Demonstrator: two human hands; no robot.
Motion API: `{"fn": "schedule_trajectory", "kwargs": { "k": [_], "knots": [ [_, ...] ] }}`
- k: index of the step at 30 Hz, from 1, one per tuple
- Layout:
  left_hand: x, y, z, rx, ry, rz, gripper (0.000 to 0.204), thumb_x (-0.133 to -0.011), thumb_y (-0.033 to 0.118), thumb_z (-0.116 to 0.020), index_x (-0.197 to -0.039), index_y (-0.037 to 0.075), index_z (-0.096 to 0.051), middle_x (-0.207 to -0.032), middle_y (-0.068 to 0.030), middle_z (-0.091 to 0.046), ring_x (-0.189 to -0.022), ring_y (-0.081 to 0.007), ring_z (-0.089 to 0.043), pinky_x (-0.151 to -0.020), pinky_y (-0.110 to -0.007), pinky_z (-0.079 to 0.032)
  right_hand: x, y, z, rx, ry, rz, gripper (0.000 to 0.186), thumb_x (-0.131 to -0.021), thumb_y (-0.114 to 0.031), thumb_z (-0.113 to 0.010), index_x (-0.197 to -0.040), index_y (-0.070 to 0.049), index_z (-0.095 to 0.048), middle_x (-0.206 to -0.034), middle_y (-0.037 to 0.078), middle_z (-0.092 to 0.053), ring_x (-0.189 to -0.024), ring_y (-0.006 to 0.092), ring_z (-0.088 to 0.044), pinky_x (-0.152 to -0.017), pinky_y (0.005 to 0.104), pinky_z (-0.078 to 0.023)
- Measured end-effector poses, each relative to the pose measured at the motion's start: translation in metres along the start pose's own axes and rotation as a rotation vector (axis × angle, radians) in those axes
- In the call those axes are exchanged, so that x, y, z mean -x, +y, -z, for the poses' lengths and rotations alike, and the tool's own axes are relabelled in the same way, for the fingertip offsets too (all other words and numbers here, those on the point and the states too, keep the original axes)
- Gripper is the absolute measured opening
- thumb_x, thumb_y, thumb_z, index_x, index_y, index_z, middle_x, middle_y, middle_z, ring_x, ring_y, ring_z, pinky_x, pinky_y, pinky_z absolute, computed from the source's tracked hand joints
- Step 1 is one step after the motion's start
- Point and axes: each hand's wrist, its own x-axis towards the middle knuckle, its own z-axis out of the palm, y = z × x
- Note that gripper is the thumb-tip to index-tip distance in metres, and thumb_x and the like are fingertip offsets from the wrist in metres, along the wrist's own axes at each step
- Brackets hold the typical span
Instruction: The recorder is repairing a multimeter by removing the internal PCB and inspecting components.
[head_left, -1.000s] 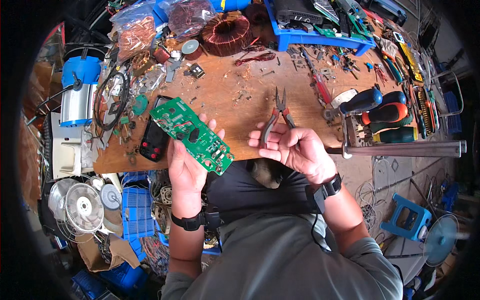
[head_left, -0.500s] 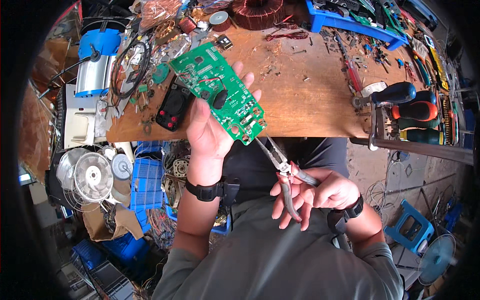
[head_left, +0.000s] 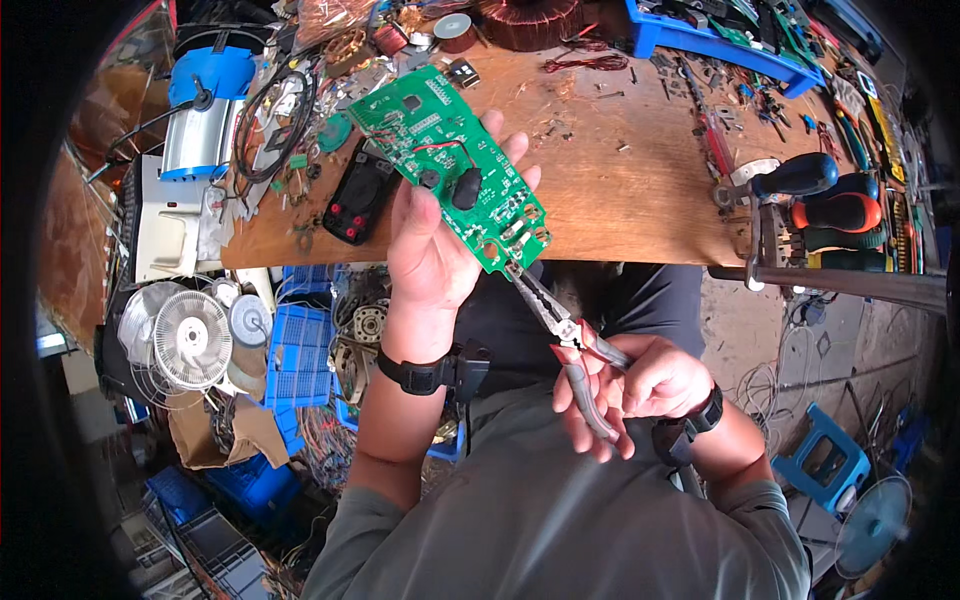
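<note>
My left hand holds a green circuit board tilted above the bench's front edge, thumb on its near side and fingertips showing past the far side. A red wire and a black oval component sit on the board's face. Below it, my right hand is closed around the grey and red handles of long-nose pliers. The pliers' tips meet the board's lower end; whether they grip a part there is too small to tell. Behind my left hand lies a black multimeter-like casing with red sockets.
Screwdrivers stand in a rack at the bench's right edge. A blue tray of boards is at the back right. Copper coils, cables and scraps crowd the back and left. A fan and blue baskets stand at lower left.
The pliers' tips have moved from just beside the board's lower corner to its lower end. Board and hands appear slightly further right as the whole view shifts.
</note>
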Motion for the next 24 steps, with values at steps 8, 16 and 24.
{"fn": "schedule_trajectory", "kwargs": {
  "k": [8, 16, 24],
  "knots": [
    [0.006, -0.006, 0.015, 0.041, 0.076, 0.078, 0.066, -0.095, 0.039, -0.062, -0.146, 0.005, -0.036, -0.143, -0.0200, -0.048, -0.130, -0.0374, -0.050, -0.107, -0.058, -0.043, -0.005, 0.003, -0.016, 0.179, 0.166, 0.147, 0.053, -0.065, 0.004, -0.051, -0.117, 0.006, -0.053, -0.082, 0.020, -0.061, -0.068, 0.0238, -0.062, -0.045, 0.0237, -0.041],
    [0.007, -0.007, 0.012, 0.096, 0.093, 0.129, 0.061, -0.097, 0.039, -0.059, -0.143, 0.003, -0.040, -0.140, -0.0215, -0.050, -0.127, -0.0361, -0.054, -0.105, -0.058, -0.046, -0.007, 0.007, -0.040, 0.680, 0.525, 0.160, 0.033, -0.080, 0.009, -0.043, -0.111, 0.003, -0.054, -0.081, 0.008, -0.063, -0.067, 0.0137, -0.061, -0.063, 0.0289, -0.051],
    [0.007, -0.005, 0.008, 0.034, 0.096, 0.147, 0.058, -0.098, 0.037, -0.059, -0.141, 0.003, -0.041, -0.138, -0.0219, -0.052, -0.124, -0.0350, -0.056, -0.103, -0.056, -0.048, -0.010, 0.021, -0.042, 1.770, 0.837, 0.377, 0.038, -0.071, 0.003, -0.055, -0.108, 0.001, -0.060, -0.075, 0.015, -0.064, -0.063, 0.0338, -0.065, -0.058, 0.0418, -0.053]
  ]
}}
